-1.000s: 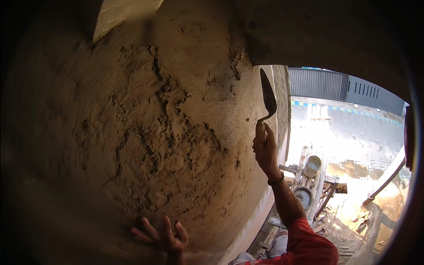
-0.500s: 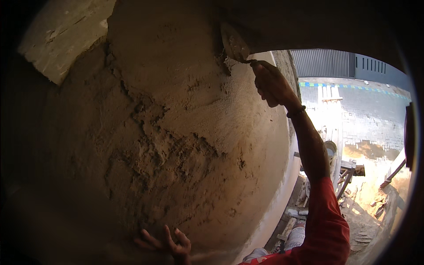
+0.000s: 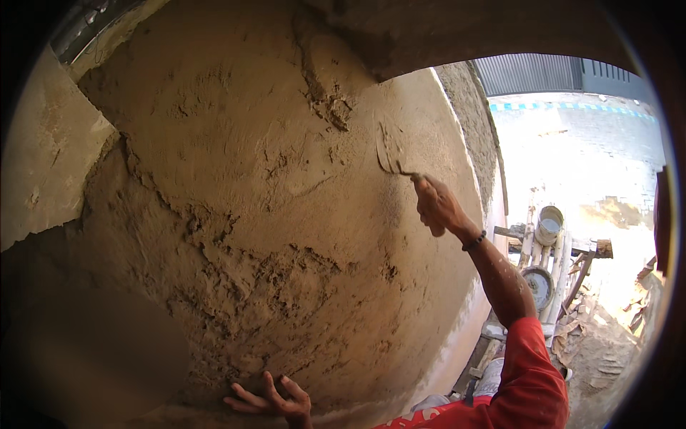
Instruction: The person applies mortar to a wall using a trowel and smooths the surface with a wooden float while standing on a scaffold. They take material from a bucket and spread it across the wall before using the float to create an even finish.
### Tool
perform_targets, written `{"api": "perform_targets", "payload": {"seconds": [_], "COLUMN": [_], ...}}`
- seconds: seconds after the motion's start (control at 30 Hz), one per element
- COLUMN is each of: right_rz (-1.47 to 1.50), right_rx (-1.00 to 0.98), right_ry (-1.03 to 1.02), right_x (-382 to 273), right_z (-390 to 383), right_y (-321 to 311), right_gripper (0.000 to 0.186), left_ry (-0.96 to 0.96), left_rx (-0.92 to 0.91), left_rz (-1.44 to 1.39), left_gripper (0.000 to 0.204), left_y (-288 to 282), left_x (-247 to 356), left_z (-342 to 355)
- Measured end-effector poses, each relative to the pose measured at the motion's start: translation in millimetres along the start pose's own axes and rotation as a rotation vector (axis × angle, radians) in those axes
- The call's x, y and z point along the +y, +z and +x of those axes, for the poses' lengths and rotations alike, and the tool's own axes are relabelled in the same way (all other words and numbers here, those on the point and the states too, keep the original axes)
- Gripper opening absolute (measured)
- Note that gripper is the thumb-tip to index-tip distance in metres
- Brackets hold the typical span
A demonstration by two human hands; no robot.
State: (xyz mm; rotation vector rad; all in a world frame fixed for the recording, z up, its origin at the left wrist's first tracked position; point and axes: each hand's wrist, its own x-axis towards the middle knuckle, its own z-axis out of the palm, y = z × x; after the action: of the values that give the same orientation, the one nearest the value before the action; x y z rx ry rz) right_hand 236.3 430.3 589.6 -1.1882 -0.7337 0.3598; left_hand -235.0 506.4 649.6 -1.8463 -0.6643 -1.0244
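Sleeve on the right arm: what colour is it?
The sleeve is red, clearest in the head view.

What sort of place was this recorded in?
Probably a building site, perhaps a house under construction or repair: a rough, unevenly coated wall, a trowel in the right hand, and a bucket on wooden planks.

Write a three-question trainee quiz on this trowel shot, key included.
1. Which hand holds the trowel?
2. True or false: the left hand is clenched in a fist.
3. In the picture, the bucket stands where relative to the wall?
A) left
B) right
C) above

Key:
1. The right hand.
2. False; its fingers are spread.
3. B
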Motion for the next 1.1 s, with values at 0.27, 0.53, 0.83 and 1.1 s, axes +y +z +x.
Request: {"api": "perform_targets", "payload": {"seconds": [0.27, 0.53, 0.83, 1.1], "right_rz": [0.05, -0.152, -0.597, -0.355], "right_rx": [0.082, -0.01, -0.114, 0.194], "right_ry": [-0.192, -0.269, -0.509, -0.315], "right_x": [-38.7, -139.6, -86.7, -50.1], "right_z": [-10.8, 127.6, 51.2, 87.6], "right_y": [-9.9, -46.6, 22.9, -19.2], "right_gripper": [0.057, 0.07, 0.052, 0.051], "left_ry": [-0.026, -0.025, 0.014, 0.027], "left_rx": [-0.005, -0.013, -0.055, -0.05], "left_rz": [0.002, -0.023, 0.01, -0.008], "left_gripper": [0.033, 0.034, 0.034, 0.034], "left_y": [5.4, 6.2, 2.0, 3.5], "left_x": [-8.3, -6.0, -11.5, -7.8], "left_z": [-4.1, -5.4, -5.6, -1.3]}}
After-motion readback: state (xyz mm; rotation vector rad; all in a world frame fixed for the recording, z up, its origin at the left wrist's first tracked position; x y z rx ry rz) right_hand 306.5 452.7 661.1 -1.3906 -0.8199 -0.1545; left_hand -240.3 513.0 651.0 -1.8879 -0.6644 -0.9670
